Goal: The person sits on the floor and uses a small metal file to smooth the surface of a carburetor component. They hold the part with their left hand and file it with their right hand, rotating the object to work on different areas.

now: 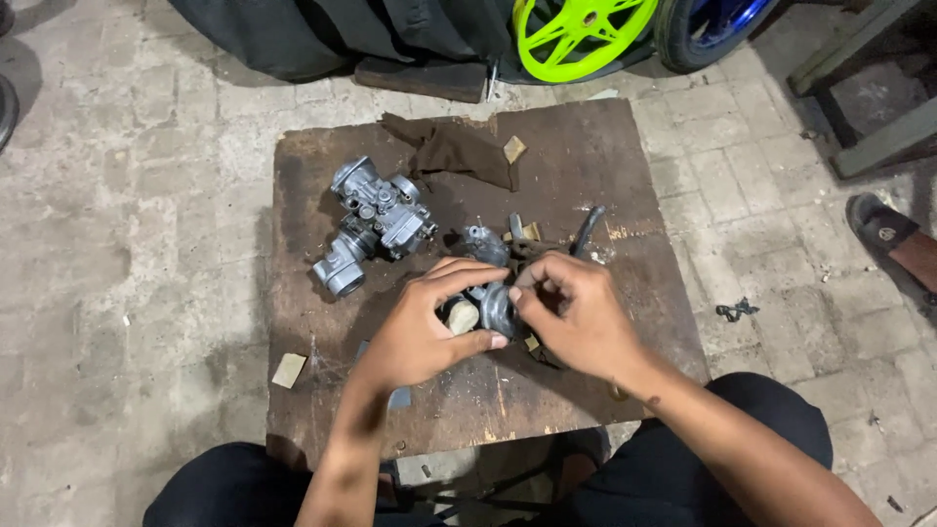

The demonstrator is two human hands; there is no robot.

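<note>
At lower centre of the frame, the left hand [425, 327] and right hand [576, 317] meet, fingers clamped together on a small round grey metal part [495, 307] above the worn brown wooden board [586, 166]. Farther up-left lies a silver metal carburettor body [376, 222]; beyond, a dark brown rag [454, 148].

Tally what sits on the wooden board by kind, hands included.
Hands: 2, left hand and right hand, both gripping a small round metal part
Carburetor body: 1
Brown cloth: 1
Tan paper scraps: 2, one by the cloth, one at the board's left edge
Total: 7, on the wooden board
</note>
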